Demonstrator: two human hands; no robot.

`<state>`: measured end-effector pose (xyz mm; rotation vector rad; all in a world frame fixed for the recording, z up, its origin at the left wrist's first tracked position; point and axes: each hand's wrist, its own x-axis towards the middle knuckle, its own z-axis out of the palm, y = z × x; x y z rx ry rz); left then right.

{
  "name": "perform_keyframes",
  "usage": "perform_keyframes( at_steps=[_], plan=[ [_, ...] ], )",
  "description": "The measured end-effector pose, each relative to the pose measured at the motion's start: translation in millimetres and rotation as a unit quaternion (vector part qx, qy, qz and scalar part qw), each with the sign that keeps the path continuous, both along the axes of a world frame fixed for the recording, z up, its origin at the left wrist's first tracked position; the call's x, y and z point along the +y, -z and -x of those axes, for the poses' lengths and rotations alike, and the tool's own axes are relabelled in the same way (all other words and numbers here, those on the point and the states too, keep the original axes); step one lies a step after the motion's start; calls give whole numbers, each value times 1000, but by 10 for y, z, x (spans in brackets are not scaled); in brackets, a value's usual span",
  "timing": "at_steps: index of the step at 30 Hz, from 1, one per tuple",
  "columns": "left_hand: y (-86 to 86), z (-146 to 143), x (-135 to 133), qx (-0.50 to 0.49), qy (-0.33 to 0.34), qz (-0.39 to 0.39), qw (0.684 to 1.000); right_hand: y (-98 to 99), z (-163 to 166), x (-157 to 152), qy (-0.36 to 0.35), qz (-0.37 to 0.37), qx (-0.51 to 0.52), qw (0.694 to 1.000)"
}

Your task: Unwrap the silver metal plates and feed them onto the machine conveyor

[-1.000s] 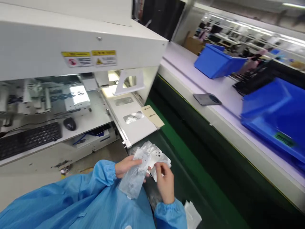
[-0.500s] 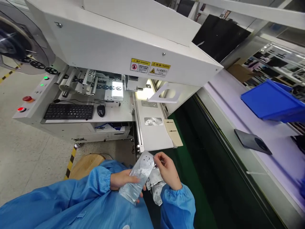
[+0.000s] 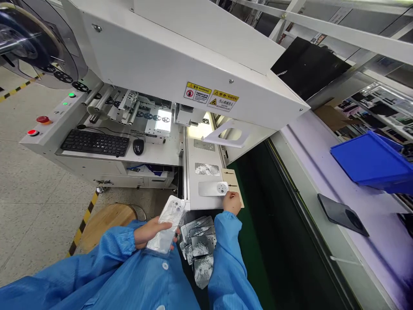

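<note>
My left hand (image 3: 150, 232) is wrapped round a silvery, phone-shaped panel stack (image 3: 167, 221) with camera holes at its upper end; clear film seems to cover it. Over the near end of the white conveyor belt (image 3: 194, 203), the fingers of my right hand (image 3: 232, 203) are closed at the corner of a single phone back panel (image 3: 209, 188). This panel lies crosswise, its camera holes to the right; whether it rests fully on the belt I cannot tell. Further along the belt lies a speckled silver panel (image 3: 206, 169), and beyond it a greyer panel (image 3: 204, 145).
Several silvery panels (image 3: 203, 247) lie overlapping below the belt's end, between my forearms. A beige plate (image 3: 237, 189) borders the belt on the right. The white machine (image 3: 155, 64) overhangs it. Keyboard (image 3: 95, 142) and mouse (image 3: 138, 147) sit left; a wooden stool (image 3: 103, 224) stands below.
My right hand has moved forward from the stack to the belt's near end, where another panel now shows. My left hand with the stack has shifted left, uncovering more of the loose panels below.
</note>
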<state>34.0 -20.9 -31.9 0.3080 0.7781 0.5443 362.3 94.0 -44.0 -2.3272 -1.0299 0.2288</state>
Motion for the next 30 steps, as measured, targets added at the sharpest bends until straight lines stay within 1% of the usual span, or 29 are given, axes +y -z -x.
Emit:
perform_keyframes(
  at_steps=[2,3,5,7,8,9,12,16,19,21,23,24,25,26,27,28,30],
  plan=[
    [13,-13,0,5,-9,3,1000,22,90,-21,-1,6,-33,999],
    [13,-16,3,9,-10,6,1000,32,156,-32,-18,7,-53,998],
    [6,-17,15,18,-9,13,1000,61,322,-39,-93,12,-101,990],
    [-8,-18,31,26,-10,16,999,104,504,-29,-179,35,-141,973],
    [-13,-21,37,29,-12,15,999,128,589,-24,-208,53,-150,965],
    [-16,-25,43,31,-13,13,999,153,664,-23,-220,72,-149,961],
    [-6,-39,53,37,-11,8,999,221,815,-70,-209,109,-142,961],
    [12,-44,67,40,-10,7,999,274,892,-220,-184,103,-145,967],
    [-3,-41,86,35,-1,6,999,268,929,-286,-190,97,-138,967],
    [-17,-47,99,26,11,3,1000,218,954,-290,-186,98,-127,969],
    [-24,-61,106,16,23,-2,1000,111,976,-289,-186,74,-93,975],
    [-24,-70,108,12,29,-6,999,35,985,-298,-196,45,-57,978],
    [-24,-80,109,8,35,-11,999,-52,994,-318,-216,10,-2,976],
    [-25,-90,111,2,44,-16,999,-148,1003,-353,-246,-20,70,966],
    [-28,-99,114,-4,53,-22,998,-244,1013,-402,-286,-37,149,946],
    [-34,-107,119,-11,62,-27,998,-335,1024,-463,-326,-39,224,918],
    [-52,-123,132,-27,92,-39,995,-480,1039,-604,-383,-9,326,864]
  ],
)
